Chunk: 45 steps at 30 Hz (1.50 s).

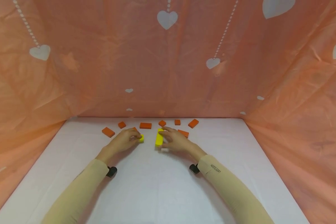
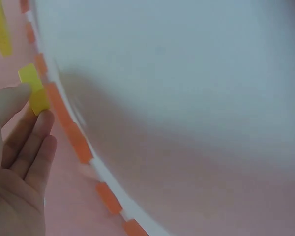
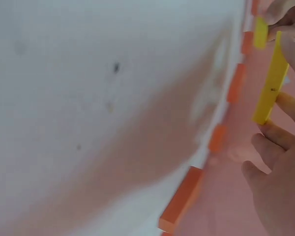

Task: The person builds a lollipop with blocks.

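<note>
My left hand [image 1: 126,139] pinches a small yellow block [image 1: 141,138] between thumb and fingertips; the left wrist view shows the same block [image 2: 34,86] with the thumb on one side and fingers on the other. To its right, my right hand [image 1: 176,140] holds a longer yellow block [image 1: 159,138], its length pointing away from me. In the right wrist view this long block [image 3: 271,83] lies between the thumb and the fingertips, with a small dark mark on one face. A gap separates the two yellow blocks. Whether either touches the table cannot be told.
Several orange blocks lie in a loose arc at the back of the white table [image 1: 156,193], among them one at far left [image 1: 108,132], one in the middle [image 1: 145,125] and one at far right [image 1: 193,123]. Another orange block [image 1: 183,133] is partly behind my right hand. Pink curtains [image 1: 168,68] enclose the table.
</note>
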{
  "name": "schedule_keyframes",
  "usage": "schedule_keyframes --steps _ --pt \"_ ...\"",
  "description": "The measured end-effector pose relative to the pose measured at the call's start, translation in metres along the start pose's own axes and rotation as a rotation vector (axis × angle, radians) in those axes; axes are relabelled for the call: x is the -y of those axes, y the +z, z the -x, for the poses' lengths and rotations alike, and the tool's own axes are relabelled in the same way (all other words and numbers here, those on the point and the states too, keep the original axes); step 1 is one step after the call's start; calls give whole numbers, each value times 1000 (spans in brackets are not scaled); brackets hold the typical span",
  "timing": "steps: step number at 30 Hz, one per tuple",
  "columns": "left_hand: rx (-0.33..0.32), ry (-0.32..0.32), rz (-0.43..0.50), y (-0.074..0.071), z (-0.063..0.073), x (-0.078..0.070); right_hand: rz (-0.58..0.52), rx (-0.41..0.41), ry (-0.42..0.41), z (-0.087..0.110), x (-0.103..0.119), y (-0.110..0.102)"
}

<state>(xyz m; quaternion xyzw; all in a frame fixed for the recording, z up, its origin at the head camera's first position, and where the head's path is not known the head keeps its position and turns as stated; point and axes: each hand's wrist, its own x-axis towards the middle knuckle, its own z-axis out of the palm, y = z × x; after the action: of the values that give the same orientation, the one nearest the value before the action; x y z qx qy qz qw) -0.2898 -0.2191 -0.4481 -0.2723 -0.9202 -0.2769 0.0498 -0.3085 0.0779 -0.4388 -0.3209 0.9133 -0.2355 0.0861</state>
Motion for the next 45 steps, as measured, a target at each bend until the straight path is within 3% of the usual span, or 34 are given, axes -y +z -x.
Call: schedule_keyframes --steps 10,22,29,45 --pt "-11 -20 58 6 -10 -24 31 -52 -61 43 19 -2" --pt "7 -50 175 26 -26 -56 156 59 -124 72 32 17" --pt "4 -18 217 35 -33 -62 148 116 -112 81 34 21" --pt "74 -74 226 47 -35 -69 189 107 -94 91 36 26"
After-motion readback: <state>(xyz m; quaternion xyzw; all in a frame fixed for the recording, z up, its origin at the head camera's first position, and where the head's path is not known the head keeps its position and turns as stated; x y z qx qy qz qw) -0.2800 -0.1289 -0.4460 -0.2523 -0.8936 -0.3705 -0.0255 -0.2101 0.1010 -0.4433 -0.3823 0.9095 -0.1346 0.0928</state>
